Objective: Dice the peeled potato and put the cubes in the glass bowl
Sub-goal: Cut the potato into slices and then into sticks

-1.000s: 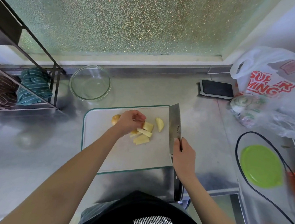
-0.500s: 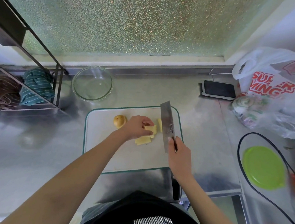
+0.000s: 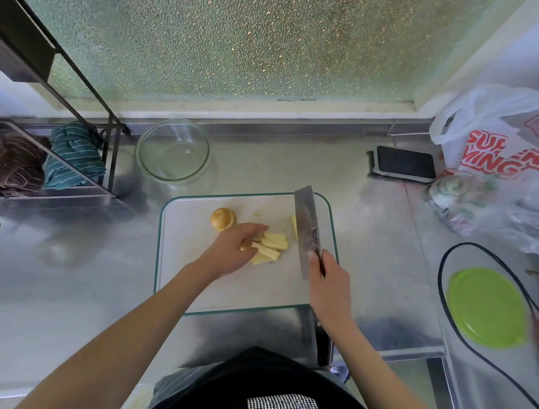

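Now that the steel cleaver [image 3: 306, 230] has swung in beside the pale potato sticks [image 3: 269, 247] mid-board, right hand [image 3: 329, 286] wrapped round its handle, loose-fingered left hand [image 3: 230, 249] steadying them, crosscuts look next; clear glass bowl [image 3: 173, 150] far-left's empty.

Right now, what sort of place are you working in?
Probably a home kitchen: a brushed steel counter under a frosted glass window, a white cutting board with cut potato sticks, and a clear glass bowl.
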Demonstrator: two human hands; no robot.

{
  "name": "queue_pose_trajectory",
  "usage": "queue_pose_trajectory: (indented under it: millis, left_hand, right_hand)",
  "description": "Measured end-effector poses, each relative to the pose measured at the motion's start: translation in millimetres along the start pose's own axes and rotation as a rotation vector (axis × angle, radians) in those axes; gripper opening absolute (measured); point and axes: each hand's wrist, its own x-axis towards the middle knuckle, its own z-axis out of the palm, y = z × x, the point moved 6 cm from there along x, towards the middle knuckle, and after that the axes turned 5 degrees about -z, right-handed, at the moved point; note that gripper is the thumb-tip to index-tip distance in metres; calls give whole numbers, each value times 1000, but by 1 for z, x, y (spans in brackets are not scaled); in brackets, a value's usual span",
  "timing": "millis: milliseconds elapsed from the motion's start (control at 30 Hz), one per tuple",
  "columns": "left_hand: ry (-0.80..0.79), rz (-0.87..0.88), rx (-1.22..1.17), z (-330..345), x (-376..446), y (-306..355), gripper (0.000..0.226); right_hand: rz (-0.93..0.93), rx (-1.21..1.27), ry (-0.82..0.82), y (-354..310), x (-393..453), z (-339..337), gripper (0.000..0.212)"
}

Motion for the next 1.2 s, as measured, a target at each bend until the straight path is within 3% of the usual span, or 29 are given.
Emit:
queue_pose_trajectory:
  millis: [167,267,467,633,767,967,1200]
  left_hand:
    - [118,11,27,-2,-11,-10,59]
    - [125,-18,-8,-7,-11,-17,45]
    - [323,-132,-312,-34,-9,-23,28]
    - [230,-31,-355,-19,29,28,23]
    - [165,2,-179,2,50,51,28]
    - [131,-63,-128,-1,33,18,29]
    - [283,-170,-380,7,-7,-8,30]
  right_hand:
    - [-42,-63,-33,-2,0,6,34]
    - [-55,-83,-24,-2,1,6,32]
    - [-25,-17,19,-4,5,0,35]
    - [48,51,101,3,8,-10,37]
    - [62,64,109,8,5,-15,38]
    - [49,37,87,10,0,-15,37]
    - [-105,-226,-78,-4,-5,9,28]
